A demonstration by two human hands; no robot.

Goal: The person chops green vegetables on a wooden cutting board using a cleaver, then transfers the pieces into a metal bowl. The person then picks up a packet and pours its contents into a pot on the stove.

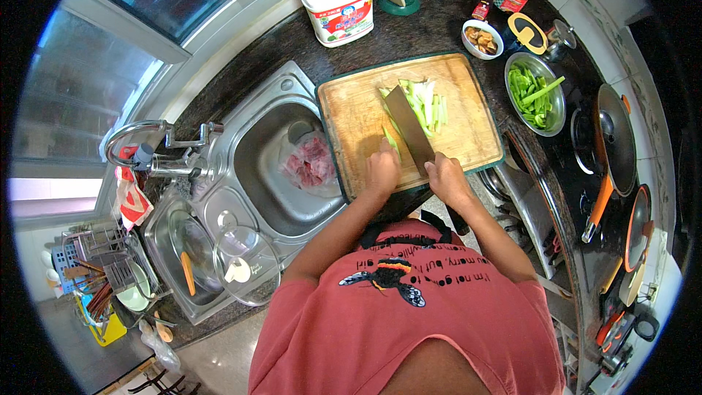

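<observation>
On the wooden cutting board point(351, 115) with a dark green rim, my right hand point(448, 174) grips the handle of a cleaver point(410, 126). Its broad dark blade slants away from me across the board. My left hand point(384, 167) is to the left of the blade, its fingers on a pale green vegetable stalk point(391, 140). A pile of cut green stalks point(430, 104) lies along the right of the blade, and a few pieces show at its left. My left fingertips are partly hidden, so their exact hold is hard to see.
A steel sink point(274, 192) left of the board holds a clear bag of raw meat point(312, 164). Right of the board stand a steel bowl of cut green vegetables point(529, 93) and a small white bowl point(482, 40). A white detergent jug point(340, 5) stands behind; a wok point(618, 142) is far right.
</observation>
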